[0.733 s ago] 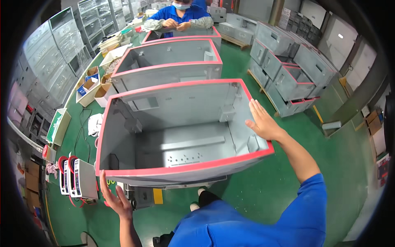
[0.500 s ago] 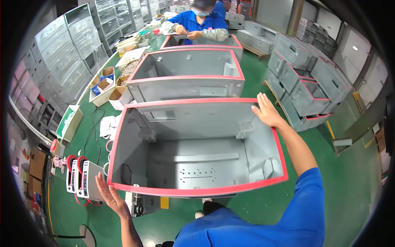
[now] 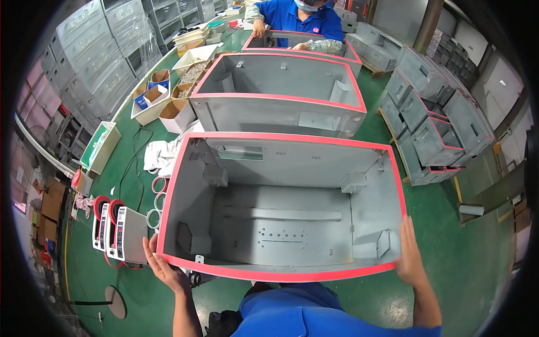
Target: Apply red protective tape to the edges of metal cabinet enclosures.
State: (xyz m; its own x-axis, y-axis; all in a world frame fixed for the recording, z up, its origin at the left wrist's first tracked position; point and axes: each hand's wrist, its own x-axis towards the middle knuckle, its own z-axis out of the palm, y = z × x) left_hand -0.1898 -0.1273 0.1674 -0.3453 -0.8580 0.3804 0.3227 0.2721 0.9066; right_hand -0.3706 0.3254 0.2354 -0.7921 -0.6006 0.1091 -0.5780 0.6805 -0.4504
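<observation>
A large grey metal cabinet box (image 3: 281, 224), its open side facing up, stands right in front of me. Pink-red tape (image 3: 281, 275) runs all along its rim. At the near left corner my left hand (image 3: 164, 268) rests against the outside, fingers stretched. My right hand (image 3: 411, 253) lies flat on the outer side near the near right corner, fingers straight and together. Inside the box are corner brackets (image 3: 353, 182), a long raised rib (image 3: 281, 214) and a group of small holes in the floor. Neither hand wraps around the box.
Beyond it stands a second taped box (image 3: 281, 112); a co-worker (image 3: 303, 22) leans over a third. Two white tape dispensers (image 3: 129, 235), tape rolls (image 3: 154, 218) and a white cloth (image 3: 163, 154) lie left. Stacked grey boxes (image 3: 429, 123) stand on a pallet at right.
My right hand has come down from the far right corner to the near right side. The box now sits squarer in view. The co-worker's hands have parted onto the third box.
</observation>
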